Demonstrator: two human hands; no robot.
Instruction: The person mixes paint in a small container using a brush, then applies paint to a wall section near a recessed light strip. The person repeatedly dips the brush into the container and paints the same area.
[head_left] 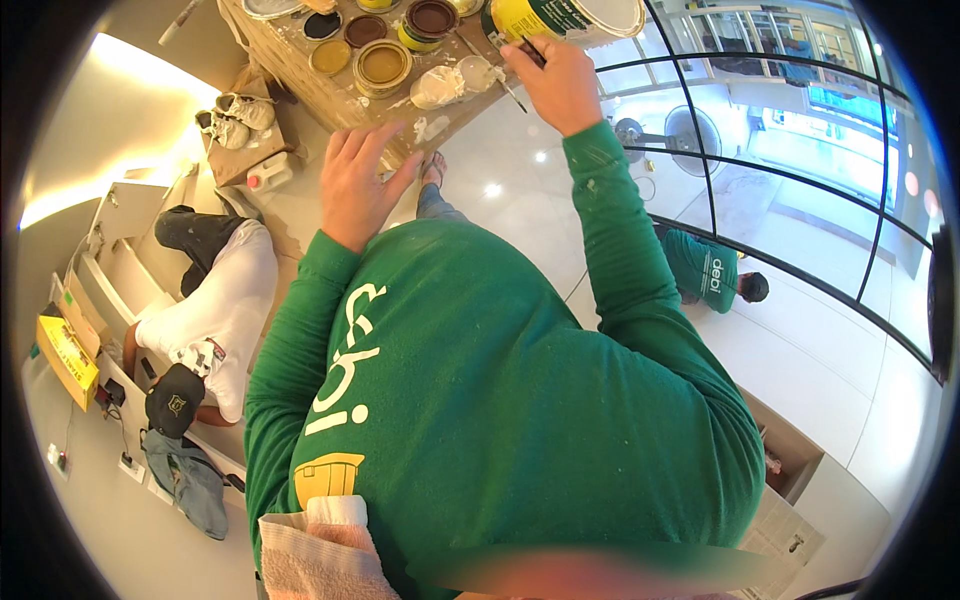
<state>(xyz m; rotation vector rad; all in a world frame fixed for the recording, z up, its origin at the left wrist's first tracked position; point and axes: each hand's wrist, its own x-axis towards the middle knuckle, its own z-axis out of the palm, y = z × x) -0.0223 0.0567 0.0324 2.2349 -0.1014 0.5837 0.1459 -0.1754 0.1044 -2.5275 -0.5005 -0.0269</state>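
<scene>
My left hand [360, 185] is held at the near edge of a paint-spattered wooden tabletop [290, 62], fingers stretched out and thumb apart, with nothing in it. My right hand [562, 88] is closed on a slim dark handle [533, 52]; its working end cannot be made out. Behind that hand lies a large green and yellow paint can [540, 18]. A thin paintbrush [508, 90] rests across the table edge beside a whitish crumpled lump [440, 87]. Left of these stand an open can of ochre paint [383, 66] and a can of dark brown paint [431, 22].
A co-worker in a white shirt [225, 300] bends over an open cabinet at left. Shoes [240, 115] sit on a box beside a white jug [270, 172]. A black-framed glass partition [700, 140] stands at right, with a person in green [705, 270] near it.
</scene>
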